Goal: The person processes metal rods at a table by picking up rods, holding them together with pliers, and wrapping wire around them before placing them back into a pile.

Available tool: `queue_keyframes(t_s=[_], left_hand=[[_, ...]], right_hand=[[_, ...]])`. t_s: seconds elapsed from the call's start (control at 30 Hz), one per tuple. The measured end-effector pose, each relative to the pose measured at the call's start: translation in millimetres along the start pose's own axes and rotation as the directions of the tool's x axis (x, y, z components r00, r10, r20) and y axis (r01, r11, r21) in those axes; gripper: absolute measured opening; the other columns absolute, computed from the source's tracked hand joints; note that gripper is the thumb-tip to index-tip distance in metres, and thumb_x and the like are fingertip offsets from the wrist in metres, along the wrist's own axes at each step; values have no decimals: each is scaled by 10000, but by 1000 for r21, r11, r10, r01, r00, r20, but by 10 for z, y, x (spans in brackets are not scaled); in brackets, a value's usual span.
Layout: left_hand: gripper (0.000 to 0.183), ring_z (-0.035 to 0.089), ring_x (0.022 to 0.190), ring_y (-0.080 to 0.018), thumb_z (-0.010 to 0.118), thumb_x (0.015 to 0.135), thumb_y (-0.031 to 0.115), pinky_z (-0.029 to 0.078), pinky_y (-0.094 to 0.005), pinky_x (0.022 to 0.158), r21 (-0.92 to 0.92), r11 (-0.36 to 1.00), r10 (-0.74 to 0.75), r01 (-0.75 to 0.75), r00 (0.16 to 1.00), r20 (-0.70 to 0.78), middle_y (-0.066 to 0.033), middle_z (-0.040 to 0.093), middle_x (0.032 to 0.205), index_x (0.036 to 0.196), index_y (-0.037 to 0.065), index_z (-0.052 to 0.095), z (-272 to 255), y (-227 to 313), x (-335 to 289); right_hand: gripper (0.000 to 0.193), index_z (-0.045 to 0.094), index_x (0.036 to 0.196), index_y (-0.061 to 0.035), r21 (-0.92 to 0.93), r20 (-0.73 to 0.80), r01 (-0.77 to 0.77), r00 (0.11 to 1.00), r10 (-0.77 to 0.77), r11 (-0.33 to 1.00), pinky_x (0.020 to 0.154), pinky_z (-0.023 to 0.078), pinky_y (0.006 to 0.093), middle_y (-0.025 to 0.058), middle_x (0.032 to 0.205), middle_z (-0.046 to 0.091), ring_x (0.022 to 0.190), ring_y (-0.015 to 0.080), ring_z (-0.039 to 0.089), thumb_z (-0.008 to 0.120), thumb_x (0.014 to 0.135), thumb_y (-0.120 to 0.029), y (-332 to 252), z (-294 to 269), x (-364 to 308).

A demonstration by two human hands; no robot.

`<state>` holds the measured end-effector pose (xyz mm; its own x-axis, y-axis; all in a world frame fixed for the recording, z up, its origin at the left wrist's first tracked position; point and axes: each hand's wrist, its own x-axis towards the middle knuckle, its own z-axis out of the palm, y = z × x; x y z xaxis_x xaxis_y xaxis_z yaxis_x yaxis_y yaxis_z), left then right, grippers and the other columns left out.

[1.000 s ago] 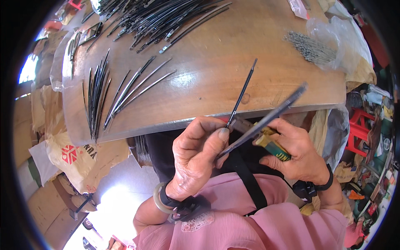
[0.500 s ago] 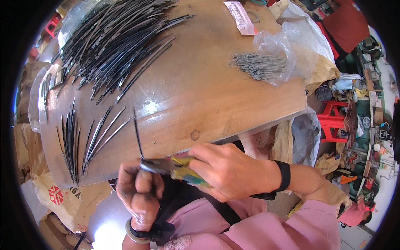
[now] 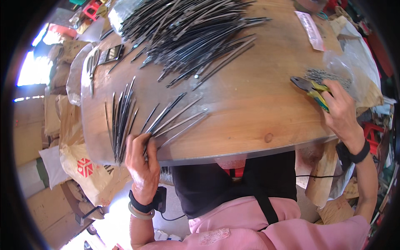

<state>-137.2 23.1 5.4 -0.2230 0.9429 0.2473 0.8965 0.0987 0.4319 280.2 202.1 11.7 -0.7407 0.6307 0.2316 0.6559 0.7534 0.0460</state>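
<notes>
The pliers [image 3: 309, 86] have a dark metal head and handles coloured yellow and green, spread a little apart. They are in the grasp of the right hand [image 3: 341, 106] above the right part of the wooden surface [image 3: 250, 116], head toward the upper left, just beside a bundle of thin grey wires [image 3: 327, 75]. The strips in the small right-hand fan [image 3: 170, 109] are slim, straight and dark, some with a pale shine; they lie on the surface near its front edge, their near ends under the left hand [image 3: 141, 162]. That hand's fingers are curled there, but whether they pinch a strip or have let go, I cannot tell.

The right hand's fingertips are hard to make out, clear plastic [image 3: 346, 64] covers part of the wires, and the picture's upper edge cuts off the big heap of strips [image 3: 187, 39].

There is one pair of pliers, one wire bundle, one big heap and two small fans, the other fan [image 3: 121, 121] further left. The right-hand fan shows at least four strips; the heap's strips overlap too much to count.
</notes>
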Motion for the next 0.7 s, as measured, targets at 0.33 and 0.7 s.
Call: queue_keyframes(t_s=[0.33, 0.7], left_hand=[[305, 539, 1033, -322, 734, 778, 113, 367, -422, 959, 173, 973, 149, -156, 988, 51, -147, 598, 1037, 1049, 12, 640, 195, 57, 225], [74, 581, 715, -299, 665, 825, 28, 463, -371, 659, 160, 936, 317, -313, 949, 3, -135, 561, 789, 891, -4, 654, 386, 139, 1043]], right_hand=[[253, 599, 876, 26, 293, -170, -108, 972, 163, 950, 812, 510, 373, 187, 1106, 599, 999, 300, 616, 678, 651, 111, -635, -510, 426], [106, 637, 935, 6, 924, -49, -233, 713, 699, 302, 871, 445, 309, 139, 1130, 593, 999, 173, 559, 675, 865, -64, -701, -102, -161]])
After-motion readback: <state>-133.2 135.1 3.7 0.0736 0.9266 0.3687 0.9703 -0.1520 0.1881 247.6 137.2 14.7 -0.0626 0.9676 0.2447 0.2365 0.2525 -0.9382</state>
